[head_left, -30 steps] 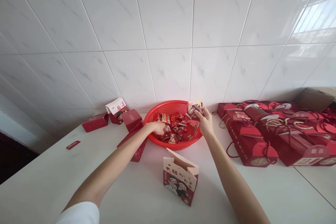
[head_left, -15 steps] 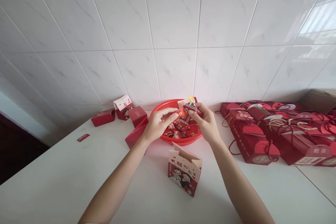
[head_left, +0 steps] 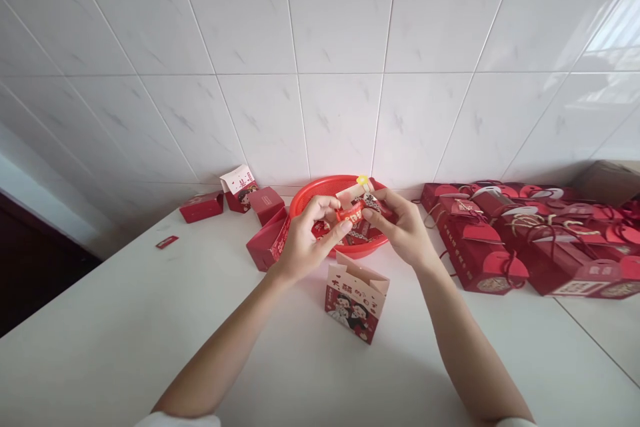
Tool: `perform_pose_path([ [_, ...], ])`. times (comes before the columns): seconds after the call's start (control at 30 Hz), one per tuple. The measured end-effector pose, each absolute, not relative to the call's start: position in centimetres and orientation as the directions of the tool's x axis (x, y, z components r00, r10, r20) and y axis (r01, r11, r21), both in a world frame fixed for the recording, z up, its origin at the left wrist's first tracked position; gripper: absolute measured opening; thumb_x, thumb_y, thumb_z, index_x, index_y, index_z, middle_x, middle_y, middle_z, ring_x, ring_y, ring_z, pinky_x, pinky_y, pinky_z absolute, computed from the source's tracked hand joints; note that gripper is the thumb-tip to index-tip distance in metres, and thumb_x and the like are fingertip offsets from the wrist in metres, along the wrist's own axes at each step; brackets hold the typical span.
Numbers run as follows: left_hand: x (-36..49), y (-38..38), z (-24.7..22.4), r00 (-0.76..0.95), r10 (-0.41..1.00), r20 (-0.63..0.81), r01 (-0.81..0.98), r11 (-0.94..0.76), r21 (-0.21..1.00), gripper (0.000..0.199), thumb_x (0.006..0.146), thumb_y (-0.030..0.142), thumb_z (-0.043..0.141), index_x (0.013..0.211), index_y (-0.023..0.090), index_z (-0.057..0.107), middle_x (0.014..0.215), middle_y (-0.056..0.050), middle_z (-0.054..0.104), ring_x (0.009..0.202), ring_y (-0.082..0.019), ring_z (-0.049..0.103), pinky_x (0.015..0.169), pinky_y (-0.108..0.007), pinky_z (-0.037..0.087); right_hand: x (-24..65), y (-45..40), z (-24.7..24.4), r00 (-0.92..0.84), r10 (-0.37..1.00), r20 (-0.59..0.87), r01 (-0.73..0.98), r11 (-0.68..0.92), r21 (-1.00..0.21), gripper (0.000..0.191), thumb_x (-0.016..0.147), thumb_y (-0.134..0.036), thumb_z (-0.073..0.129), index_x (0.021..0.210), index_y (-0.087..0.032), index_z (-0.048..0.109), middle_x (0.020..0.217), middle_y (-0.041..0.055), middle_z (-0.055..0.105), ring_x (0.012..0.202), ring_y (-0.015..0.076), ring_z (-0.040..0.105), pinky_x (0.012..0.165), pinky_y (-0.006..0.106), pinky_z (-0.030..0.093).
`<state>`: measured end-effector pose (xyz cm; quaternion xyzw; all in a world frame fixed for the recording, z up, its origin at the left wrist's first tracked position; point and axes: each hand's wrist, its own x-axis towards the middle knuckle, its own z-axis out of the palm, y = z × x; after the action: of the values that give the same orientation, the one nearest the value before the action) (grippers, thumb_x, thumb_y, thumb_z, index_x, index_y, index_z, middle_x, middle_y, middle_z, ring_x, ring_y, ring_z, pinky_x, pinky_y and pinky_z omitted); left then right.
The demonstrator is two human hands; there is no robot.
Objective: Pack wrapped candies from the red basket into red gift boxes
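Above a red plastic basket [head_left: 305, 190] with wrapped candies in it, my left hand [head_left: 306, 237] pinches a shiny orange-red wrapped candy [head_left: 351, 212] between thumb and fingers. The thumb and fingers of my right hand [head_left: 406, 230] close on the candy's other end. Darker wrapped pieces show just behind it, and I cannot tell whether my right hand holds any of them. In front of the basket, between my forearms, stands a small gift box [head_left: 354, 310] with its top open and a printed cartoon couple on its face.
Left of the basket are several red boxes [head_left: 265, 247] and a printed box [head_left: 241, 188] with a raised flap. A small red tag [head_left: 167, 241] lies on the white table [head_left: 115, 333]. Rows of red gift boxes with cord handles [head_left: 483, 253] fill the right side, against a tiled wall [head_left: 340, 120].
Both hands have come slightly nearer, with the orange-red candy turned so its printed side shows more. The view has tilted down slightly. The open gift box keeps its place on the table.
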<state>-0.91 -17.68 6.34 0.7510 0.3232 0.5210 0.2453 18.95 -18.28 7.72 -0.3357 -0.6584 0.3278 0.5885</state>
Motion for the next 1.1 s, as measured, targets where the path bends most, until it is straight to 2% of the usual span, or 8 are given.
perform_pose_path([
  [0.1, -2.0, -18.4, 6.0, 0.436, 0.700, 0.566, 0.247, -0.698, 0.673, 0.017, 0.092, 0.038, 0.066, 0.089, 0.023, 0.071, 0.092, -0.004, 0.068, 0.090, -0.019, 0.065, 0.088, -0.032, 0.054, 20.0, -18.8, 8.4, -0.055, 0.798, 0.600, 0.142, 0.601, -0.786, 0.023, 0.084, -0.043, 0.074, 0.092, -0.021, 0.070, 0.076, -0.0010, 0.067, 0.067, 0.0140, 0.058, 0.062, 0.025, 0.050],
  [0.2, -2.5, -18.7, 5.6, 0.576, 0.695, 0.431, 0.306, -0.672, 0.674, 0.018, 0.090, 0.038, 0.067, 0.085, 0.023, 0.077, 0.109, -0.008, 0.068, 0.109, -0.024, 0.063, 0.098, -0.035, 0.052, 20.9, -19.4, 8.8, -0.097, 0.782, 0.615, 0.187, 0.621, -0.761, 0.019, 0.086, -0.040, 0.073, 0.093, -0.022, 0.070, 0.074, -0.0016, 0.066, 0.064, 0.0135, 0.056, 0.058, 0.024, 0.048],
  [0.33, -2.1, -18.4, 4.8, 0.689, 0.684, 0.241, 0.328, -0.590, 0.738, 0.022, 0.093, 0.039, 0.063, 0.091, 0.025, 0.081, 0.114, -0.008, 0.069, 0.108, -0.024, 0.065, 0.093, -0.033, 0.054, 21.2, -19.9, 8.8, -0.200, 0.774, 0.601, 0.203, 0.632, -0.748, 0.017, 0.090, -0.036, 0.069, 0.099, -0.022, 0.070, 0.079, 0.0002, 0.067, 0.065, 0.0144, 0.058, 0.058, 0.025, 0.049],
  [0.47, -1.1, -17.6, 3.6, 0.631, 0.734, 0.252, 0.297, -0.528, 0.795, 0.020, 0.092, 0.037, 0.065, 0.101, 0.024, 0.077, 0.106, -0.005, 0.072, 0.103, -0.022, 0.066, 0.088, -0.031, 0.054, 21.2, -20.0, 8.6, -0.330, 0.756, 0.565, 0.251, 0.647, -0.720, 0.013, 0.093, -0.031, 0.065, 0.099, -0.020, 0.068, 0.083, 0.0010, 0.068, 0.069, 0.0142, 0.060, 0.063, 0.025, 0.051],
  [0.67, -0.1, -16.8, 2.2, 0.500, 0.835, 0.231, 0.224, -0.382, 0.897, 0.032, 0.090, 0.048, 0.065, 0.087, 0.018, 0.077, 0.097, -0.006, 0.075, 0.101, -0.025, 0.067, 0.089, -0.034, 0.053, 21.2, -19.3, 8.3, -0.406, 0.767, 0.497, 0.332, 0.630, -0.701, 0.014, 0.095, -0.026, 0.060, 0.106, -0.019, 0.065, 0.099, 0.0046, 0.073, 0.083, 0.0161, 0.066, 0.073, 0.026, 0.053],
  [0.8, -0.3, -16.8, 2.5, 0.487, 0.855, 0.179, 0.270, -0.342, 0.900, 0.029, 0.077, 0.042, 0.081, 0.093, 0.019, 0.078, 0.106, -0.007, 0.075, 0.105, -0.027, 0.066, 0.095, -0.036, 0.051, 21.3, -18.7, 8.0, -0.391, 0.772, 0.501, 0.350, 0.628, -0.695, 0.012, 0.093, -0.026, 0.060, 0.102, -0.019, 0.065, 0.094, 0.0033, 0.072, 0.080, 0.0152, 0.064, 0.071, 0.026, 0.051],
  [1.0, -1.2, -16.3, 2.9, 0.540, 0.835, 0.108, 0.329, -0.328, 0.886, 0.056, 0.064, 0.039, 0.089, 0.114, 0.020, 0.073, 0.124, -0.010, 0.071, 0.122, -0.031, 0.061, 0.103, -0.040, 0.049, 21.3, -17.8, 7.1, -0.439, 0.773, 0.459, 0.410, 0.626, -0.663, 0.016, 0.089, -0.015, 0.056, 0.099, -0.020, 0.067, 0.094, 0.0022, 0.072, 0.080, 0.0142, 0.065, 0.071, 0.024, 0.050],
  [1.1, -1.3, -16.0, 2.9, 0.545, 0.835, 0.082, 0.327, -0.302, 0.896, 0.059, 0.065, 0.040, 0.089, 0.117, 0.020, 0.072, 0.124, -0.010, 0.071, 0.121, -0.032, 0.062, 0.103, -0.041, 0.049, 21.3, -17.5, 6.5, -0.493, 0.769, 0.407, 0.490, 0.632, -0.600, 0.016, 0.089, -0.014, 0.058, 0.099, -0.022, 0.068, 0.095, 0.0030, 0.073, 0.082, 0.0152, 0.066, 0.073, 0.025, 0.050],
])
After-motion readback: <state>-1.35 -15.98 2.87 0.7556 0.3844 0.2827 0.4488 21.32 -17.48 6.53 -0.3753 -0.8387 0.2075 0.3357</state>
